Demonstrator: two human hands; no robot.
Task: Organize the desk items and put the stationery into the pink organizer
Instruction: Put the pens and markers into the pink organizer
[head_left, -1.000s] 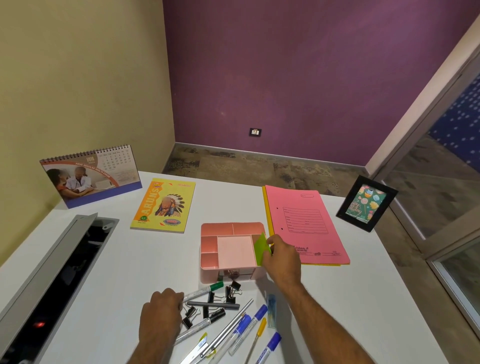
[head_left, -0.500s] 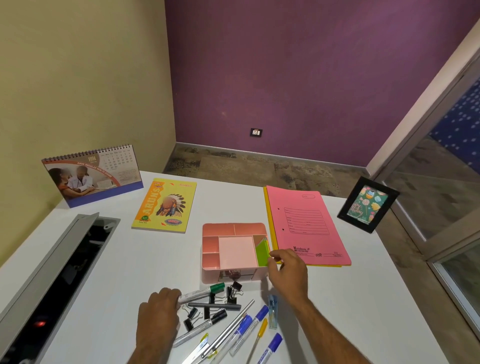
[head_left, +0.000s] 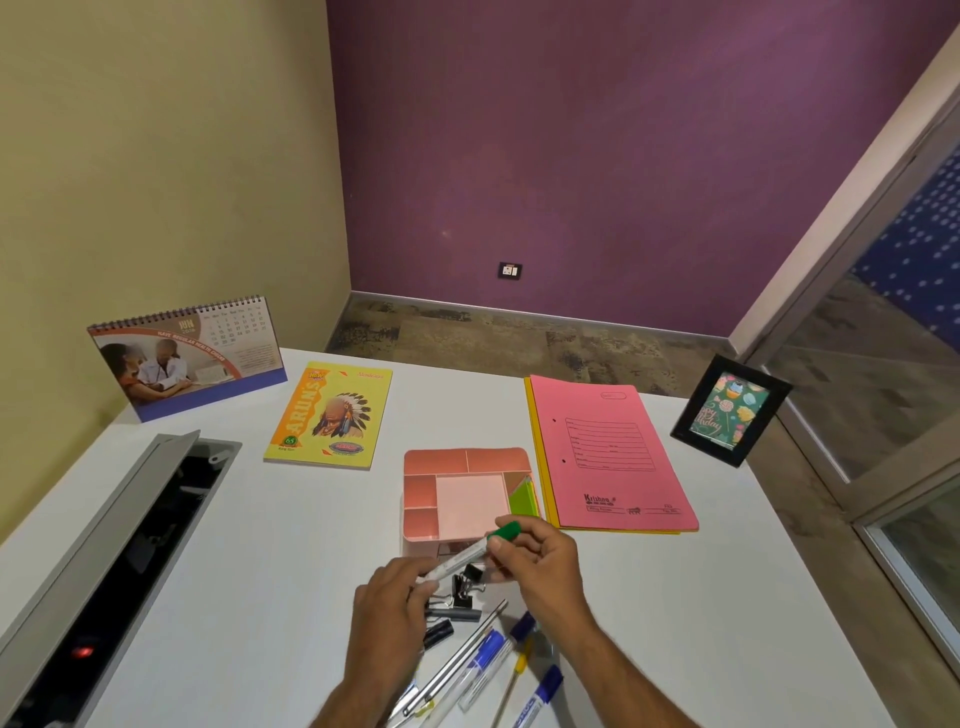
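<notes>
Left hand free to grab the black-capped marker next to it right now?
Probably not: the left hand pinches the green-capped marker together with the right hand. The black-capped marker lies beside it unobstructed, so reach looks fine once it lets go.

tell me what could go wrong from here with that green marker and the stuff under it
The green-capped marker is held at both ends by the left hand and the right hand; a pull could pop the cap off. It hangs just above the binder clips and near the pink organizer, so a careless move might scatter the clips or nudge the organizer.
</notes>
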